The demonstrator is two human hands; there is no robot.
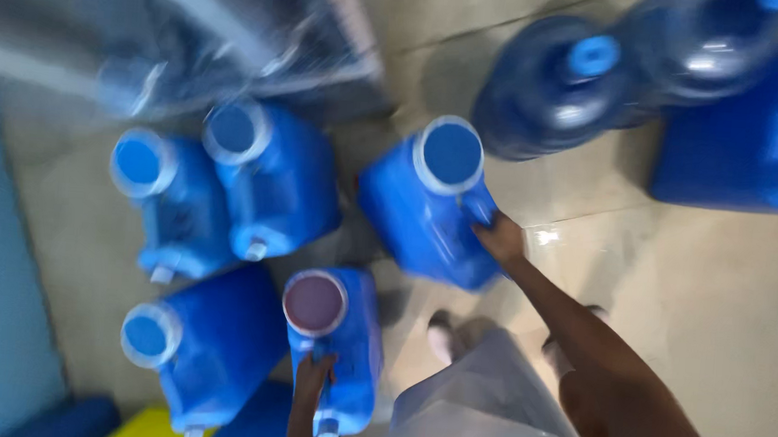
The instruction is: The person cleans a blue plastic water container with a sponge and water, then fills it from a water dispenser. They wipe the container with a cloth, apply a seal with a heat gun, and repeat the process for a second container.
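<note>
I look straight down at several blue plastic water jugs on a tiled floor; the picture is blurred by motion. My right hand (500,238) grips the handle of a blue jug with a wide blue cap (427,203) in the middle. My left hand (312,375) holds the handle of another blue jug (343,352) close to my body; its round mouth looks dark purple. My feet and a pale garment show below the right arm.
Three more blue jugs stand at the left (167,198), (274,169), (207,343). Two dark round water bottles (558,84), (711,45) sit at the top right beside a blue crate (751,134). A metal rack (219,33) is at the top left.
</note>
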